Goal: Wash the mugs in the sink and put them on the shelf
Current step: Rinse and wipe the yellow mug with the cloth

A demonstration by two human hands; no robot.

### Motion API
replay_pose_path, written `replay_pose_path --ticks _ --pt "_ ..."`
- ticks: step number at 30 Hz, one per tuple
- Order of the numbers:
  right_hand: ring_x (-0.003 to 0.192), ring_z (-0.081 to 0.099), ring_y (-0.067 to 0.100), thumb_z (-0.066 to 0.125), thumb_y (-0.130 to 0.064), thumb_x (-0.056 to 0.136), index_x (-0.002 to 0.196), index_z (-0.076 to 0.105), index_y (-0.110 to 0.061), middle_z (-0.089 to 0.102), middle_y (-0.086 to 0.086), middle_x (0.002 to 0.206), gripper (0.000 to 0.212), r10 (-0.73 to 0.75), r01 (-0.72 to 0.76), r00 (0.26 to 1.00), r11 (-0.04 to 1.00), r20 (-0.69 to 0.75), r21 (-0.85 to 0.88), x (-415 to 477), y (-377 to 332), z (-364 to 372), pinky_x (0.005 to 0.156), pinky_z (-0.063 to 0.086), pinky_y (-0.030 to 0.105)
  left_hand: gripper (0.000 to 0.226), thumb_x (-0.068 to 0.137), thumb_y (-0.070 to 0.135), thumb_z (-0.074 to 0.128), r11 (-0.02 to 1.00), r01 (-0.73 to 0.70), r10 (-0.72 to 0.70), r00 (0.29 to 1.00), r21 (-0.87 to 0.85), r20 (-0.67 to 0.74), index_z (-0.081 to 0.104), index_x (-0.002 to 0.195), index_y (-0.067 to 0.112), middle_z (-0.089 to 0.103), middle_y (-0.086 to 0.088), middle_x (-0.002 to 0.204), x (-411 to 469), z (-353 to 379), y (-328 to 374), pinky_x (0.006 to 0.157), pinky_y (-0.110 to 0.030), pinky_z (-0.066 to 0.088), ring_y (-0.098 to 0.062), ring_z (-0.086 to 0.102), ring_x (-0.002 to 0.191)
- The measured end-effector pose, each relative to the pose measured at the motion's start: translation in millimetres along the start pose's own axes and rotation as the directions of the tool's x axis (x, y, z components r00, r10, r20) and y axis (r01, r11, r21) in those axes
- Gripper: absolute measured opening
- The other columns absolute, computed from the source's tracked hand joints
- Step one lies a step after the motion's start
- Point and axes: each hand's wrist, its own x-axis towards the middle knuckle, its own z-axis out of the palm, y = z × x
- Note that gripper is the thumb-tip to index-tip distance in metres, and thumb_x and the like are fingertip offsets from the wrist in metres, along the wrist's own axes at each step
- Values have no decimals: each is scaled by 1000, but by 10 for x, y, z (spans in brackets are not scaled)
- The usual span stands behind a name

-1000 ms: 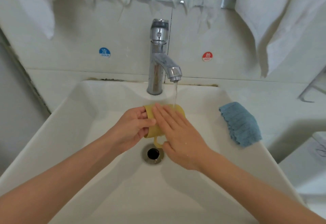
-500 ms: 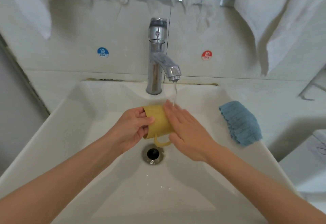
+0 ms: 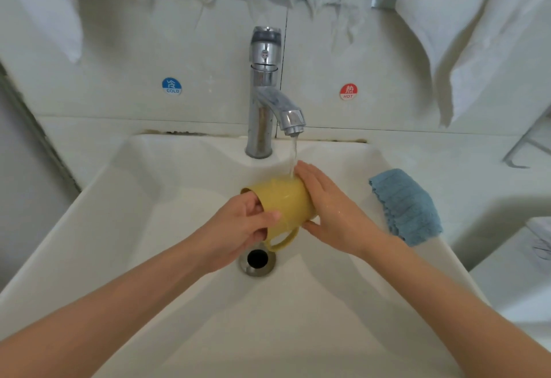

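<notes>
Under the running water (image 3: 293, 154), above the middle of the white sink (image 3: 143, 228), I see the yellow mug (image 3: 283, 201) held on its side. Its mouth points to the left, its base to the right, and its handle (image 3: 284, 243) hangs down, just above the drain (image 3: 257, 259). The water falls on the upper wall of the mug, close to the base.

The left hand (image 3: 238, 228) grips the mug at the mouth end. Its thumb lies curled over the outer wall and the other fingers are bent at the rim; whether they go inside the mouth I cannot tell. The right hand (image 3: 331, 210) is pressed flat against the base, with the fingers straight and together, pointing up toward the spout, and the thumb under the edge of the base. Drops of water show on its back.

Behind the mug, the chrome faucet (image 3: 265, 94) stands at the back rim of the sink, with its spout turned a little to the right. On the tiled wall (image 3: 208, 49) a round blue sticker (image 3: 172, 86) marked COLD is on the left of the faucet, and a round red sticker (image 3: 348, 91) marked HOT is on the right. A folded blue cloth (image 3: 405, 206) lies on the right rim of the sink, near the right hand but not touching it. White towels (image 3: 477, 35) hang from above at the upper right and the upper left.
</notes>
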Motion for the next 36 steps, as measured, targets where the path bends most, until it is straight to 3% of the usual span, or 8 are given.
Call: replay_pose_path --ticks 2,5,10,16,22,29,33,36 --pt "145 5 22 66 -16 80 147 19 -13 13 5 156 82 -118 107 991 983 -66 -147 -11 -175 68 117 4 44 32 87 -9 52 994 -45 46 999 104 -11 55 116 6 66 -7 110 4 22 -17 89 -32 51 -20 64 101" --pt "144 9 17 65 -18 77 148 17 -14 18 1 156 86 -237 236 971 971 -29 -45 -24 -453 137 116 1 39 27 83 -16 48 982 -89 95 995 169 -29 59 101 1 63 -11 86 0 38 -33 69 -25 49 -14 61 79" --pt "137 24 11 60 -62 75 147 13 -22 24 -7 151 95 88 -84 991 995 96 -51 8 -86 -31 116 7 36 32 90 -7 48 995 -72 73 997 75 -8 58 114 11 71 -5 105 -5 -15 -14 76 -24 55 -17 68 95" --pt "144 9 16 60 -43 83 149 8 -16 12 -1 156 88 -127 127 992 991 -5 -48 -41 -391 96 116 -2 35 28 89 -9 47 985 -105 107 994 136 -8 62 106 8 72 0 93 9 12 -23 71 -19 52 -11 68 87" --pt "126 40 16 73 -50 70 145 17 -33 33 -5 143 95 93 -109 988 986 125 123 46 64 -47 104 34 35 31 91 -4 46 986 -111 118 992 123 -48 58 118 6 69 -9 109 23 -69 20 79 -23 55 -19 67 99" --pt "102 55 7 80 -28 70 126 35 -31 51 -10 113 72 181 -214 976 729 119 650 63 146 -125 78 50 18 29 97 14 41 996 -88 86 990 -17 -110 56 121 7 68 -5 112 22 -104 126 79 -22 55 -15 67 97" --pt "98 63 16 63 -35 86 123 45 -24 59 5 114 43 288 -332 935 500 208 800 52 134 -139 76 57 26 34 86 17 64 903 -168 168 985 396 35 51 112 35 64 20 106 -31 -18 101 77 -10 49 8 63 95" --pt "98 62 9 53 -44 89 114 52 -26 58 0 119 31 338 -362 915 453 219 814 53 107 -94 71 57 22 46 80 12 70 861 -183 181 982 474 49 45 103 43 60 24 104 -39 25 58 75 -8 47 12 62 90"
